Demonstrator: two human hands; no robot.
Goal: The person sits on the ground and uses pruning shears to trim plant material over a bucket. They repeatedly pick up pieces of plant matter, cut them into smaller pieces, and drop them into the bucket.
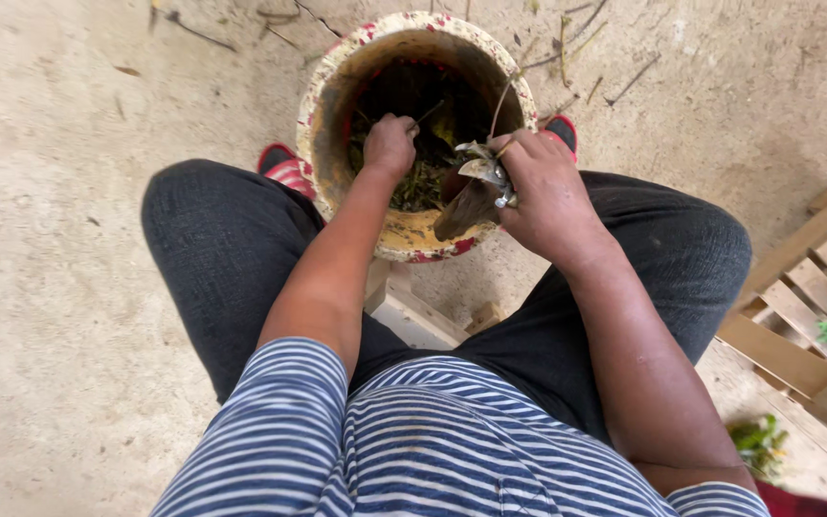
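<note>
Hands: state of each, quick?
Left hand: closed, down in the pot, gripping plant scraps.
Right hand: closed on a small tool with dry leaves.

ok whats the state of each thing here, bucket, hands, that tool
bucket: upright, open, partly filled with dark plant scraps
left hand: inside the bucket, closed on the plant scraps
right hand: over the bucket rim, gripping a small tool
small tool: held, blade down toward the rim
wooden pallet: flat on the ground, green leaves on it
</note>
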